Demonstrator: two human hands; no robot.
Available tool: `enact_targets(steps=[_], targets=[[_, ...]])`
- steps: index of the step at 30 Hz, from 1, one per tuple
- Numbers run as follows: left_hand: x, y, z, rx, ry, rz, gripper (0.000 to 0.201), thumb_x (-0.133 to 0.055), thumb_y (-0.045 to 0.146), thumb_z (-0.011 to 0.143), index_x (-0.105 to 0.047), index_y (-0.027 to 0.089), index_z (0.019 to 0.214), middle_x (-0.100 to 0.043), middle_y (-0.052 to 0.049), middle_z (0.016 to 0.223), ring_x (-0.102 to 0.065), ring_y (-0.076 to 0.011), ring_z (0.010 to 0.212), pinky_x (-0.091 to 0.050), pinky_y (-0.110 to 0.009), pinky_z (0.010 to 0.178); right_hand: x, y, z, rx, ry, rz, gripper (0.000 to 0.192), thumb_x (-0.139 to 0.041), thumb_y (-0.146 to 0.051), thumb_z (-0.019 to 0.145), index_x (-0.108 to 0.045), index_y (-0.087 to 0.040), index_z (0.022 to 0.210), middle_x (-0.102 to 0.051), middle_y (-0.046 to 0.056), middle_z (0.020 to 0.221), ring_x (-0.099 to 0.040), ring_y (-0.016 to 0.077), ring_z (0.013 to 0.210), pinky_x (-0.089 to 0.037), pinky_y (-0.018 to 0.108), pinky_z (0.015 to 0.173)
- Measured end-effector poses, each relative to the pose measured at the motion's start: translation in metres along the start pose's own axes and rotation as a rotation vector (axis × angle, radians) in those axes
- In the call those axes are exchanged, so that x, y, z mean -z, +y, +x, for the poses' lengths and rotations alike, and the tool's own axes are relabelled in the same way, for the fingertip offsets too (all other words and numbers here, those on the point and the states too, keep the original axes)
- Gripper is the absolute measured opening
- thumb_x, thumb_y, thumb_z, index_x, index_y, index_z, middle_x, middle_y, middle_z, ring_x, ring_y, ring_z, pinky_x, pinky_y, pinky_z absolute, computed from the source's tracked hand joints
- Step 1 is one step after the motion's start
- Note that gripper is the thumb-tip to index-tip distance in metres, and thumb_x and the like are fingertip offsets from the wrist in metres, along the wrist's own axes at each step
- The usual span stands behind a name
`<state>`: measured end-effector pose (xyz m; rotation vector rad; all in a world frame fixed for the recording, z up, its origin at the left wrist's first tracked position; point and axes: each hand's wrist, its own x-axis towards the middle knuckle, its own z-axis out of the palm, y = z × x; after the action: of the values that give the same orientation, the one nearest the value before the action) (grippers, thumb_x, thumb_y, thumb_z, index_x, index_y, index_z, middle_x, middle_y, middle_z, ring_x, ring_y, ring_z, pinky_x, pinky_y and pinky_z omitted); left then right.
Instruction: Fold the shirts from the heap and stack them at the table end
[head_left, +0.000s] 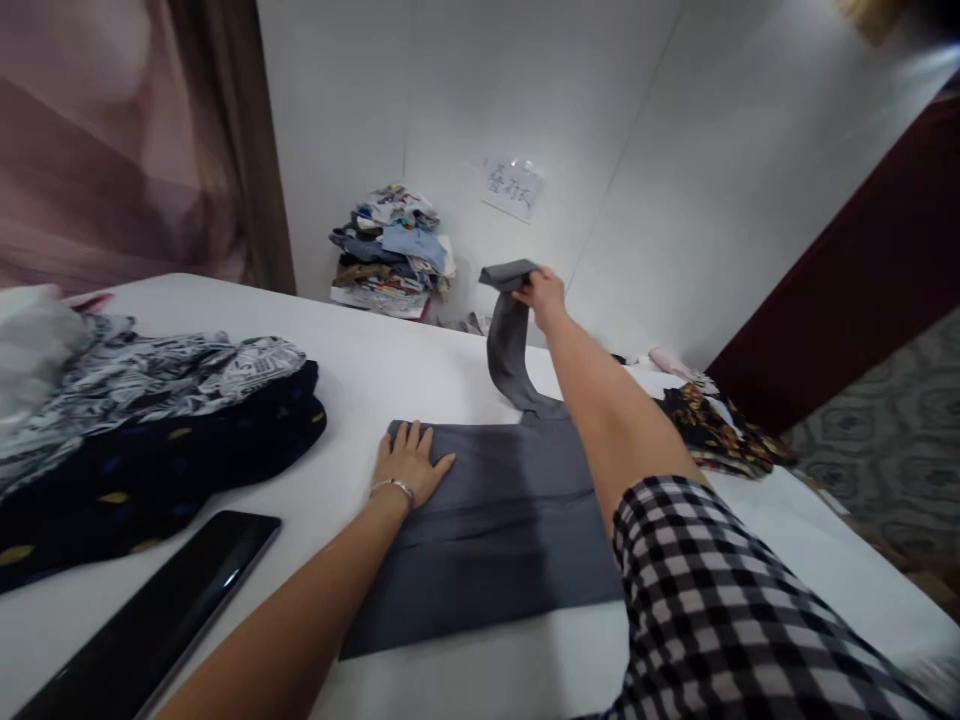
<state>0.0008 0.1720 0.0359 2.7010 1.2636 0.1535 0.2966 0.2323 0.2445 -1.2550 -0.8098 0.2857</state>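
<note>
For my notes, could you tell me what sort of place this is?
Probably a clothes-folding station in a plain room: a white table, a flat grey garment being folded, and stacked folded clothes against the wall.

Left hand (409,465) flat, palm down, on the near-left corner of a grey garment (487,530) spread on the white tabletop (360,370); silver bracelet (395,487) on that wrist. Right hand (541,293) raised, pinching a grey sleeve (510,340) that hangs down to the garment; checked sleeve on that arm. Left of it: dark patterned clothes pile (150,420), black tablet (150,610) at near edge. Folded stack (394,250) and paper sign (512,187) by the far wall.
</note>
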Motion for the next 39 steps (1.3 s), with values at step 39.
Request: enact_targets(steps=[39], targets=[[0.055,0.013,0.021,-0.327,0.127,0.214,0.029,-0.042,0.015,0.078,-0.065,0.015,0.096,-0.063,-0.017,0.107,-0.052,-0.0308,0.110,-0.035,-0.043,0.095,0.292,-0.171,-0.147,0.356,0.088,0.159,0.022,-0.044,-0.037,0.088,-0.062,-0.026,0.092,-0.068,0.003,0.100,-0.067,0.0205,0.093,-0.056,0.039,0.071]])
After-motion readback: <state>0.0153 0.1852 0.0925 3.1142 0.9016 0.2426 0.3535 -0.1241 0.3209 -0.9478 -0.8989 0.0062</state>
